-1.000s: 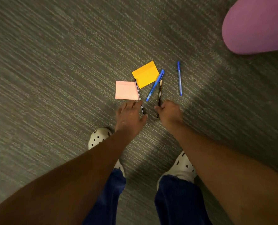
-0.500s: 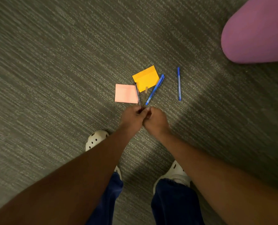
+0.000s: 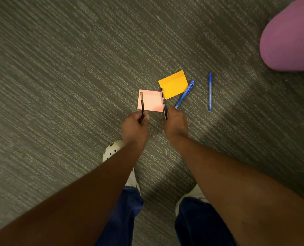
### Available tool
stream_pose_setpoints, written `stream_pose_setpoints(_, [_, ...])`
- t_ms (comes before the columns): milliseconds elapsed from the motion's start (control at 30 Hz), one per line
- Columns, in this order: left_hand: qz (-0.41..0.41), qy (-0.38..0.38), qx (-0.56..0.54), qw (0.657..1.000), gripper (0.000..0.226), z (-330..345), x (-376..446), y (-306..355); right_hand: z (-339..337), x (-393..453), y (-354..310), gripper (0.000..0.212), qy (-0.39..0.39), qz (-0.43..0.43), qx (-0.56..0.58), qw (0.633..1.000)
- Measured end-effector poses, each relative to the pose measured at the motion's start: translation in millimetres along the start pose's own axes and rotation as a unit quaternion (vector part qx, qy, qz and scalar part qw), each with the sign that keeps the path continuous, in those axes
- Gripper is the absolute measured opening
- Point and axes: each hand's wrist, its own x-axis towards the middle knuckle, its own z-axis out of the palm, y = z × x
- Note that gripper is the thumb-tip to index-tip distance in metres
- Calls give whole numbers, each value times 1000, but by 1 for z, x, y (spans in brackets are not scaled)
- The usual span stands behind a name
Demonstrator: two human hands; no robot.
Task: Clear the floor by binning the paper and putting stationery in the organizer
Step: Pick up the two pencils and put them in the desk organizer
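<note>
My jeans [image 3: 119,215] and white clogs [image 3: 112,151] are nearest, feet planted apart on the carpet [image 3: 59,86] so I can bend down between them.

Past the clogs, my left hand [image 3: 134,126] is closed around the lower end of a brown pen [image 3: 142,103]. The shaft stands up out of my fist and crosses the left edge of the pink note [image 3: 150,100] from this angle, so I judge it is off the floor. I keep it there, I think, so my other hand is free to gather.

My right hand [image 3: 176,125] is curled around a black pen [image 3: 163,102], which runs up along the pink note's right edge to the corner of the orange note [image 3: 173,84]. My fingers are bent in; whether they have fully clamped the pen or are only pinching its end I cannot tell. The near tip of a blue pen [image 3: 185,94] touches, or nearly touches, my knuckles, slanting away beside the orange note, so it is the easiest next pick.

Further right, well apart from both hands, a second blue pen [image 3: 210,91] lies straight on the carpet. It needs a reach.

Both notes lie flat just beyond my fingers, the orange one slightly behind the pink. Neither bin nor organizer shows. A purple seat [image 3: 289,36] fills the far right corner.
</note>
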Motion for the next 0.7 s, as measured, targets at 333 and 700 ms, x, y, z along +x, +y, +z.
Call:
stream_pose_setpoints(333, [56, -55, -24, 997, 29, -43, -35, 47, -62, -58, -1, 48, -41, 40, 275, 960])
stream_pose_setpoints(700, [178, -114, -41, 977, 25, -161, -148, 221, -277, -210, -10, 9, 35, 12, 474, 880])
